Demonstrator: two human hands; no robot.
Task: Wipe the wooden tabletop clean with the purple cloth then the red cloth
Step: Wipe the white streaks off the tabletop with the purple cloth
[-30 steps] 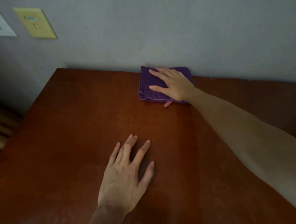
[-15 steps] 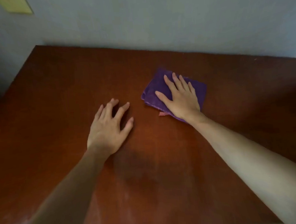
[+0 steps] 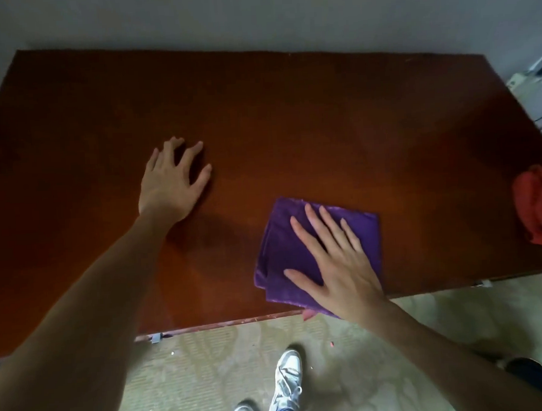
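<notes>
We judge the purple-cloth wipe to be in hand. Our right hand (image 3: 338, 264) presses flat, fingers (image 3: 324, 227) straight and spread, on the folded purple cloth (image 3: 284, 251) beneath them at the tabletop's (image 3: 290, 125) near edge. Our left hand (image 3: 171, 179) rests splayed on bare wood, holding nothing. The red cloth (image 3: 539, 207) lies well right of our fingers; the next move calls for another pass or reaching there.

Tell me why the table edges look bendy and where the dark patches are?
In the head view, the wide lens bows the wooden tabletop so its edges curve; soft shadows lie beside the left hand and under its arm; the light is dim, the far corners darkest; a faint sheen shows left of the purple cloth, which the right hand presses; the red cloth looks slightly blurred at the frame's edge.
</notes>
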